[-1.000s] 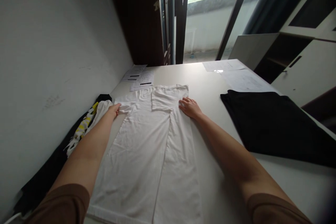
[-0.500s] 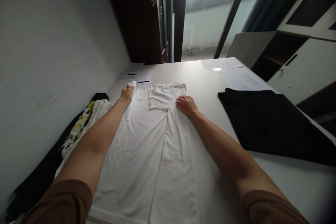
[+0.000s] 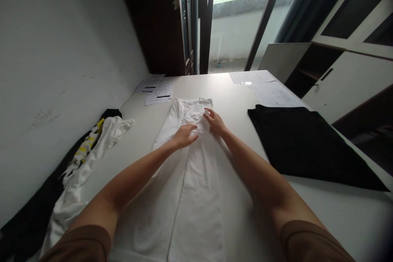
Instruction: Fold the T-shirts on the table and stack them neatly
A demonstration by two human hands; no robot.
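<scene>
A white T-shirt (image 3: pixel 196 196) lies lengthwise before me, with folded layers running down its length and its collar end away from me. Near that far end, my left hand (image 3: pixel 184 135) has its fingers curled on a bunched, raised bit of the fabric. My right hand (image 3: pixel 215 122) pinches the same part of the shirt between thumb and fingers at the right edge. The two hands are close together, and the cloth between them is crumpled. Part of the shirt's left side is hidden under my left forearm.
Folded black cloth (image 3: pixel 310 147) lies on the white table (image 3: pixel 236 163) at right. Along the wall (image 3: pixel 61 49) at left are a rumpled white garment (image 3: pixel 113 131) and black-and-yellow patterned cloth (image 3: pixel 87 143). Paper sheets (image 3: pixel 161 90) lie at the far left, with more papers (image 3: pixel 270 90) far right.
My left hand has moved right, bringing the shirt's left side over onto the middle. My right hand has gone from lying flat on the shirt to pinching it. The shirt now looks narrower.
</scene>
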